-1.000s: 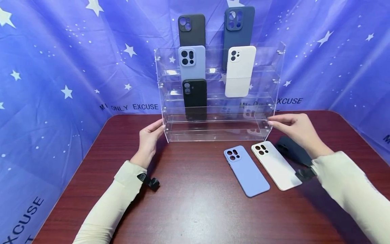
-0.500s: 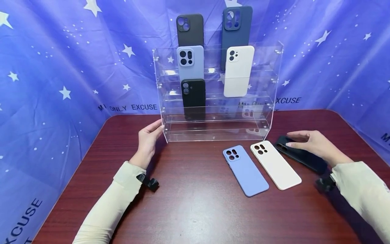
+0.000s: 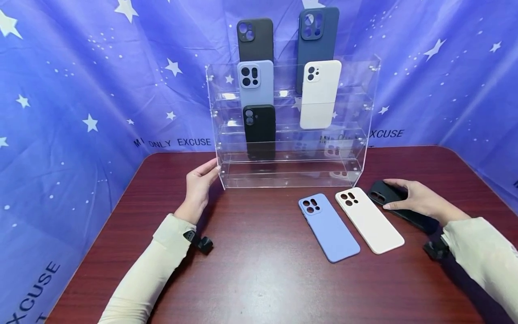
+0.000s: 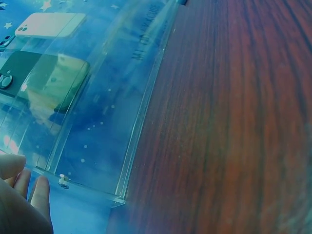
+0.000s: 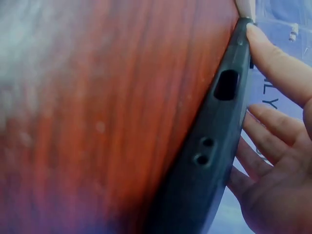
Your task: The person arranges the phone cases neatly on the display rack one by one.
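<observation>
My left hand (image 3: 196,193) holds the lower left side panel of a clear acrylic display stand (image 3: 283,181), thumb in front. In the left wrist view its fingertips meet the edge of the stand (image 4: 131,161). My right hand (image 3: 425,200) grips a black phone case (image 3: 394,192) at the right of the table, thumb on the near long edge and fingers on the far side. In the right wrist view that phone case (image 5: 214,126) is tilted on edge, port holes showing. Beside it lie a white phone case (image 3: 372,222) and a light blue phone case (image 3: 332,229).
On the stand's left are a dark grey case (image 3: 256,47), a light blue case (image 3: 261,92) and a black case (image 3: 261,128). On its right are a dark blue case (image 3: 325,47) and a white case (image 3: 321,94). A starry curtain (image 3: 101,81) hangs behind the table (image 3: 243,252).
My right hand has left the stand's right side, moved right and down to the black phone case, and taken hold of it. The left hand stays at the stand.
</observation>
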`<state>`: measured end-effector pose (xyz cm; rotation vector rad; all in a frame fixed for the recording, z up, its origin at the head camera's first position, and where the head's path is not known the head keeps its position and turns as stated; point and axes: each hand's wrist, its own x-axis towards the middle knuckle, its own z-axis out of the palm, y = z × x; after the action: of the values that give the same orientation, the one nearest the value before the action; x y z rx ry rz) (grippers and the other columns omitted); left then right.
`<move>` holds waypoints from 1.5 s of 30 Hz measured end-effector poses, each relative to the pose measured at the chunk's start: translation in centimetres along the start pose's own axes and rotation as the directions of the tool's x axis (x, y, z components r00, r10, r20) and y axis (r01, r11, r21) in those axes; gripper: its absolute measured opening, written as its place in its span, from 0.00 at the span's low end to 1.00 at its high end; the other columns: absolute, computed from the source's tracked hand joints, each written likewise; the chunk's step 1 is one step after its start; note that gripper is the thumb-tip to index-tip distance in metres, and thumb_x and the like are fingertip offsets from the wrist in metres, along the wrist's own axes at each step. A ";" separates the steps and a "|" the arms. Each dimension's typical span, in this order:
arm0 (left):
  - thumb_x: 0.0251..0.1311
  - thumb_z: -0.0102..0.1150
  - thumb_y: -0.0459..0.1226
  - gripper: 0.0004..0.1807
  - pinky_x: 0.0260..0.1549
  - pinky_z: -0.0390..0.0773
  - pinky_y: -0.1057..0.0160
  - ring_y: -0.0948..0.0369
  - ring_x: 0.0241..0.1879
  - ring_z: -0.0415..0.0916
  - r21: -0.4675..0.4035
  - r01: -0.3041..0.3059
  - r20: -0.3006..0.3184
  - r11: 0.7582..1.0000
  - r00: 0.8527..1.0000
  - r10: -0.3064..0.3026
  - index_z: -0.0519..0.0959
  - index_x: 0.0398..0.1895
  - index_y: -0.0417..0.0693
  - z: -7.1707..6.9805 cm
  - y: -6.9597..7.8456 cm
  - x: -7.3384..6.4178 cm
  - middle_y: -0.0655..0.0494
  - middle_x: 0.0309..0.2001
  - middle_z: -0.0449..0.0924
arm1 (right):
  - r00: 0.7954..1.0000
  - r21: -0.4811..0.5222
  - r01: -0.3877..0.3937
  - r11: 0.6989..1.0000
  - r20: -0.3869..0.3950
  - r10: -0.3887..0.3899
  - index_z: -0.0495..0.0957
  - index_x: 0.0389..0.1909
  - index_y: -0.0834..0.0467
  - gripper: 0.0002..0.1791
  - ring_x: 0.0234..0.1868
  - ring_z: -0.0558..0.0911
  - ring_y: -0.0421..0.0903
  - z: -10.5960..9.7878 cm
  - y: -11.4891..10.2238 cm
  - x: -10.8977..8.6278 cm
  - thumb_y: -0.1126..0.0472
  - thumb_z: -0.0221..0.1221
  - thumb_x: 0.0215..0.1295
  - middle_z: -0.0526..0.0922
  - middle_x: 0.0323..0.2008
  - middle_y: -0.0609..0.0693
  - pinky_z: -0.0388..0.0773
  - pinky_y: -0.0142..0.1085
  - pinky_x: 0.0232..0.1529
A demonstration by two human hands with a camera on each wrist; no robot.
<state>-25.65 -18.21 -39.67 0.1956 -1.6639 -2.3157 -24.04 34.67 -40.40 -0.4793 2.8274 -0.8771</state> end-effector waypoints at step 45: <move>0.51 0.59 0.19 0.22 0.40 0.80 0.73 0.70 0.37 0.79 0.062 -0.036 -0.025 0.997 0.999 0.038 0.75 0.52 0.27 0.2 -0.3 0.0 0.65 0.30 0.84 | 0.913 0.802 0.239 0.547 -0.378 0.155 0.83 0.34 0.56 0.11 0.27 0.82 0.35 -5.7 -9.7 0.2 0.75 0.60 0.58 0.86 0.26 0.44 0.79 0.24 0.26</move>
<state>-25.78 -17.94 -39.92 0.2058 -1.7128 -2.2272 -23.03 29.99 -30.19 -0.2138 2.2169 -2.3978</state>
